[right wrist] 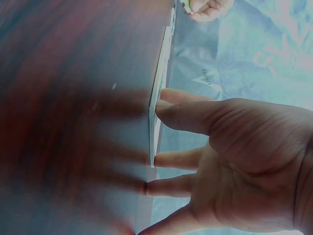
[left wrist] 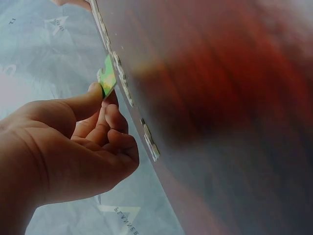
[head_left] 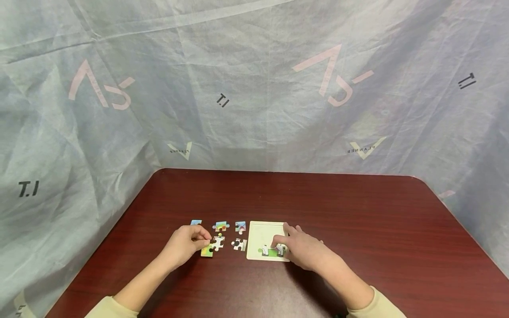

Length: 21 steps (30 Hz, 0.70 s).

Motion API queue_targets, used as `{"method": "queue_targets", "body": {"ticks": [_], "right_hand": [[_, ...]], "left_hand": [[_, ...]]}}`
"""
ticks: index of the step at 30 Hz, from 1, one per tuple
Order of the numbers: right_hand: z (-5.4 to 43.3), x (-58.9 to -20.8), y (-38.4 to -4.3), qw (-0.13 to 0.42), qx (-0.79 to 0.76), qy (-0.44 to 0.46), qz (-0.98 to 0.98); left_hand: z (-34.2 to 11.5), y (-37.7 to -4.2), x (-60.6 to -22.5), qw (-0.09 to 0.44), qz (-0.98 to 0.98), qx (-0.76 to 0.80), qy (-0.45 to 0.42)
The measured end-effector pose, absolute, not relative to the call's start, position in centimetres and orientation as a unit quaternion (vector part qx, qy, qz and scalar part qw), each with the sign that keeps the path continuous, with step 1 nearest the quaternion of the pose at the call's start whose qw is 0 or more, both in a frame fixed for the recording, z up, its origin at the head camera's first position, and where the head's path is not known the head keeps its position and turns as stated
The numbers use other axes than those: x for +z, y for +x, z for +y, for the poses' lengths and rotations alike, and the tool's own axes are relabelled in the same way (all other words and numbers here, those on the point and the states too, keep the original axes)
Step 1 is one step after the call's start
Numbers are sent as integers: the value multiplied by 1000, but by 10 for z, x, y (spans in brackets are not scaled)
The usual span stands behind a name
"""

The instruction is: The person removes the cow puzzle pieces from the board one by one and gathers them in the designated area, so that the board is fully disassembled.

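Observation:
In the head view my left hand (head_left: 187,245) pinches a green and yellow jigsaw piece (head_left: 207,251) between thumb and index finger. The left wrist view shows this piece (left wrist: 108,81) tilted at the fingertips, close to the tabletop. A cream puzzle tray (head_left: 260,230) lies flat to the right. Joined pieces with green ground and black-and-white legs (head_left: 272,252) fill its lower part. My right hand (head_left: 304,248) rests at the tray's right side, thumb on its face. Its other fingers reach straight to the tray edge and the table, as the right wrist view shows.
Between left hand and tray lie loose pieces: a colourful one (head_left: 220,226), a blue and red one (head_left: 240,227), a black-and-white one (head_left: 238,244) and a whitish one (head_left: 218,242). A blue piece (head_left: 196,222) lies behind the left hand. Grey cloth (head_left: 254,110) hangs behind the dark red table (head_left: 358,207).

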State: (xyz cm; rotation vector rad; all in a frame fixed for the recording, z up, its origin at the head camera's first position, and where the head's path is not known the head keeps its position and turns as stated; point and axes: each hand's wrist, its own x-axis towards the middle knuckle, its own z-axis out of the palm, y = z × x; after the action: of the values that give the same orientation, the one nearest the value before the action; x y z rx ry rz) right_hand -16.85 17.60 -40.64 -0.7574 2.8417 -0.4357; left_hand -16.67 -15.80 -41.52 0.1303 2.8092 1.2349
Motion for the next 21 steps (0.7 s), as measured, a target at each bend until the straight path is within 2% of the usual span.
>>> {"method": "queue_targets", "body": {"ticks": [21], "right_hand": [[176,-407,-171,93,-142,-250,953]], "left_hand": [[-191,-158,-417,35,926,375,11]]}}
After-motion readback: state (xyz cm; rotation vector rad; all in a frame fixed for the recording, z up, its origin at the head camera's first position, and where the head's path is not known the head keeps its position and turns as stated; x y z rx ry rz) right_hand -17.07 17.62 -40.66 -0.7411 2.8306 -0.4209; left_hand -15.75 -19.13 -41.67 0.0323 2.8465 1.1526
